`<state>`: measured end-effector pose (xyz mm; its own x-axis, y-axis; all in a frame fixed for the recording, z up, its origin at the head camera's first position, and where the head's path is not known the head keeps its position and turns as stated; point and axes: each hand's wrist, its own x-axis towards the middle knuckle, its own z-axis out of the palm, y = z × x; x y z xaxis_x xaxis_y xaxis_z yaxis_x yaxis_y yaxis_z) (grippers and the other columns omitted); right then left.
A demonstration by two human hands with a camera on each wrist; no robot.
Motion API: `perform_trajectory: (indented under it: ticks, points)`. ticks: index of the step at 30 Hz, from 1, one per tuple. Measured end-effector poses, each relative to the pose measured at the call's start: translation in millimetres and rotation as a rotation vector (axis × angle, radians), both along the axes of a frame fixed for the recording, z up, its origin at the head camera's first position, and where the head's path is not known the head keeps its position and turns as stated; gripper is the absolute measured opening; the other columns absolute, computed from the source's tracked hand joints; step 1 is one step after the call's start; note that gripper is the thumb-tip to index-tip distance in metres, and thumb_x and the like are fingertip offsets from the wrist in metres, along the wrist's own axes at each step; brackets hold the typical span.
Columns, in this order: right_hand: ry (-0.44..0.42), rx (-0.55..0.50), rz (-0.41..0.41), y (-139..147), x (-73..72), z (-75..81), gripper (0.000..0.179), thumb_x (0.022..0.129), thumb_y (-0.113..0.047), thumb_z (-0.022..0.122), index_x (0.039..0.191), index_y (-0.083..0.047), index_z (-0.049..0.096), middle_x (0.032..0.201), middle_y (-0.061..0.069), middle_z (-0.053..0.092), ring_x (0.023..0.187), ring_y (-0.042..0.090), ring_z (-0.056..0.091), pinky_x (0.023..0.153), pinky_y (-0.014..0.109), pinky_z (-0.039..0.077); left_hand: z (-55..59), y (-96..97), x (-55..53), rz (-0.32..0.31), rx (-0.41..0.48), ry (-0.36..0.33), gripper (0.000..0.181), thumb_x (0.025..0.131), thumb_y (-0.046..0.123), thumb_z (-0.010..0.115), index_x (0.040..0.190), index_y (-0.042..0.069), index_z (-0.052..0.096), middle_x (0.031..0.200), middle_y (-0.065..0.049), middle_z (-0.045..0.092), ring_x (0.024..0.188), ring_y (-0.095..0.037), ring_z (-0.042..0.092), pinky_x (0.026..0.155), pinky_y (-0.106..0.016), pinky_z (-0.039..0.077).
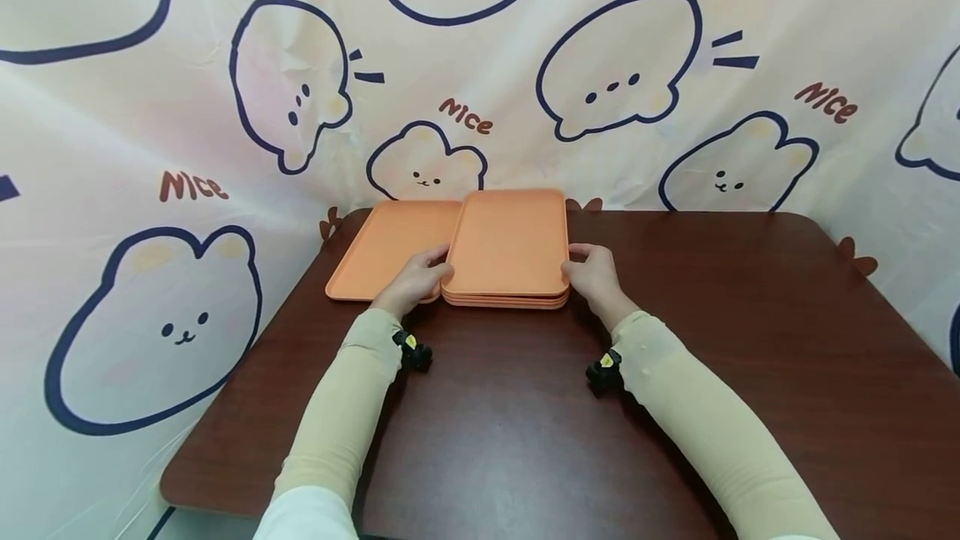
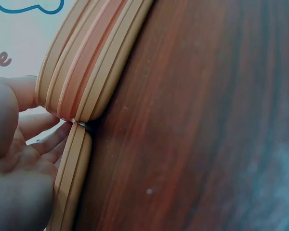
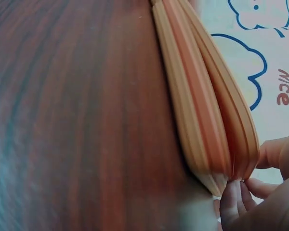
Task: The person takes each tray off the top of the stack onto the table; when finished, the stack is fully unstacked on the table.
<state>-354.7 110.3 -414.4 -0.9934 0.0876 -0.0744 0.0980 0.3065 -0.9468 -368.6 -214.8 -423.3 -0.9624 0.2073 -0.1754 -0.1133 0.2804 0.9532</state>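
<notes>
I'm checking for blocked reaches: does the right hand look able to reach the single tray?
Probably not straight across: the tray stack stands between the right hand and the single tray.

Left arm (image 1: pixel 337 407) and right arm (image 1: pixel 712 407) slant inward, reaching forward; left grip (image 1: pixel 413 281) and right grip (image 1: pixel 596 275) face each other, both pinching.
</notes>
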Motion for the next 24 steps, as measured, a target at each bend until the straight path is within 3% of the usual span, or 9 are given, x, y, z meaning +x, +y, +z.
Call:
perform_trajectory:
  ticks: [3,5,7,9,11,16,20,22,24]
  points:
    - [-0.008,-0.009,-0.004,5,1.1,5.4,0.054,0.100,-0.003,0.056,0.154,0.000,0.056,0.141,0.024,0.062,0.093,0.021,0.065,0.073,0.024,0.053,0.9,0.5,-1.4,0.005,-0.058,0.036,0.060,0.115,0.020,0.047,0.172,0.016,0.030,0.093,-0.002,0.070,0.059,-0.002,0.050,0.061,-0.020,0.046]
    - [-0.016,-0.009,-0.008,11,1.8,7.3,0.054,0.100,-0.003,0.055,0.155,0.001,0.055,0.146,0.024,0.060,0.100,0.023,0.065,0.075,0.023,0.053,1.3,0.5,-1.8,-0.003,-0.091,0.053,0.059,0.116,0.019,0.046,0.172,0.012,0.029,0.138,-0.011,0.068,0.093,-0.003,0.063,0.087,-0.022,0.053]
    - [-0.029,-0.032,-0.006,18,2.7,7.1,0.056,0.099,-0.001,0.054,0.155,0.002,0.053,0.148,0.024,0.059,0.107,0.025,0.064,0.075,0.021,0.053,1.0,0.3,-2.6,-0.013,-0.120,0.062,0.062,0.115,0.018,0.048,0.173,0.010,0.026,0.172,-0.011,0.040,0.133,-0.009,0.055,0.114,-0.029,0.047]
    - [-0.045,-0.098,0.013,27,4.5,5.8,0.060,0.099,0.003,0.052,0.159,0.003,0.048,0.152,0.027,0.057,0.115,0.028,0.064,0.075,0.019,0.054,0.6,0.1,-3.3,-0.020,-0.117,0.050,0.065,0.114,0.016,0.050,0.173,0.010,0.024,0.177,-0.014,0.030,0.157,-0.020,0.038,0.127,-0.039,0.037]
    - [-0.065,-0.173,0.034,37,6.9,3.9,0.064,0.100,0.005,0.051,0.163,0.002,0.041,0.156,0.029,0.054,0.124,0.029,0.063,0.075,0.017,0.056,0.2,0.5,-4.2,-0.019,-0.105,0.039,0.067,0.113,0.015,0.051,0.173,0.010,0.023,0.177,-0.016,0.029,0.162,-0.028,0.032,0.130,-0.046,0.034]
    - [-0.114,-0.308,0.041,62,13.4,0.2,0.070,0.105,0.004,0.050,0.171,-0.006,0.029,0.164,0.027,0.046,0.130,0.024,0.061,0.079,0.017,0.059,0.1,-0.3,-4.8,-0.018,-0.108,0.021,0.068,0.113,0.016,0.051,0.174,0.013,0.021,0.177,-0.014,0.031,0.154,-0.025,0.043,0.116,-0.039,0.047]
    - [-0.108,-0.330,0.007,79,17.1,-0.7,0.070,0.106,0.003,0.050,0.171,-0.009,0.030,0.165,0.024,0.045,0.119,0.014,0.063,0.080,0.017,0.060,0.4,-1.2,-4.0,-0.017,-0.098,0.007,0.068,0.113,0.016,0.051,0.174,0.016,0.022,0.176,-0.013,0.034,0.107,-0.015,0.062,0.080,-0.028,0.051]
    - [-0.101,-0.335,-0.010,85,19.0,-1.2,0.069,0.106,0.002,0.050,0.171,-0.009,0.030,0.166,0.024,0.044,0.115,0.010,0.063,0.080,0.017,0.060,0.5,-1.1,-3.4,-0.021,-0.087,0.004,0.068,0.113,0.015,0.051,0.174,0.016,0.021,0.175,-0.013,0.035,0.081,-0.012,0.057,0.069,-0.026,0.047]
    - [-0.102,-0.348,-0.036,92,19.9,-2.5,0.068,0.106,0.002,0.050,0.171,-0.009,0.032,0.166,0.023,0.044,0.114,0.009,0.063,0.080,0.017,0.059,0.8,-0.9,-2.8,-0.029,-0.086,0.008,0.068,0.113,0.014,0.051,0.174,0.015,0.021,0.175,-0.015,0.035,0.071,-0.008,0.053,0.066,-0.024,0.047]
